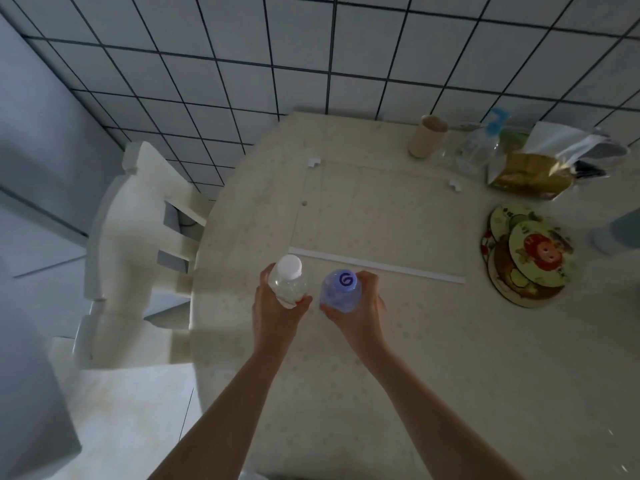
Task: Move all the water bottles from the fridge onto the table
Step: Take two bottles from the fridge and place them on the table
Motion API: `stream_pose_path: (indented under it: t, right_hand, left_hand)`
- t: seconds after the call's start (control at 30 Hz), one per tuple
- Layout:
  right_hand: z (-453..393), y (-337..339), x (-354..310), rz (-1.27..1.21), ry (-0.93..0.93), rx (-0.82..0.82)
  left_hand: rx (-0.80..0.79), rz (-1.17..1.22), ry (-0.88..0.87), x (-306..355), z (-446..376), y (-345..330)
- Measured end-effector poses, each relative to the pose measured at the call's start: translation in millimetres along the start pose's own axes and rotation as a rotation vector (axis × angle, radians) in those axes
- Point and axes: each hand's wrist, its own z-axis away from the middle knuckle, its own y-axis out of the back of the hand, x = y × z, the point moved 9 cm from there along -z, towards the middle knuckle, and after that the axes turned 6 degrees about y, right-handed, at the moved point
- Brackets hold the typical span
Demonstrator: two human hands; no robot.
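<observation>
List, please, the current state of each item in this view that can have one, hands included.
Left hand: grips the white-capped bottle.
Right hand: grips the blue-capped bottle.
White-capped bottle: capped, upright, over the table's near edge.
Blue-capped bottle: capped, upright, beside the other.
Paper cup: upright, open-topped.
Gold bag: lying flat on the table.
Coasters: stacked, overlapping.

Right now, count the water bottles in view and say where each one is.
2. The white-capped bottle is gripped in the left hand, the blue-capped bottle in the right hand, both over the table's near left part. Clutter at the far edge may hide more.
</observation>
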Motion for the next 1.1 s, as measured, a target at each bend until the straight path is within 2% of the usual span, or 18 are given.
stream_pose_path:
  t: [0.33, 0.47, 0.57, 0.67, 0.9, 1.1]
  right_hand:
    - [8.0, 2.6, -9.9, 0.046, 0.080, -0.086]
    - [23.3, 16.4, -7.3, 0.022, 0.081, -0.052]
    - [40.3, 30.3, -6.8, -0.054, 0.081, -0.006]
    - [68.7, 41.5, -14.1, -0.163, 0.098, 0.026]
    - [141.5, 22.2, -63.8, -0.185, 0.282, -0.266]
    - [227.7, -21.3, -110.6, -0.181, 0.501, -0.515]
  left_hand:
    - [-0.100, 0.002, 0.011, -6.9, 4.4, 4.2]
    - [-0.062, 0.017, -0.033, -8.7, 21.4, 22.9]
    - [0.029, 0.021, -0.044, -2.6, 47.0, 42.9]
    - [0.140, 0.161, -0.015, 7.8, 87.3, 67.2]
    - [0.285, 0.225, 0.054, -11.1, 178.6, 126.4]
    - [0.513, 0.297, 0.117, -56.5, 252.2, 208.0]
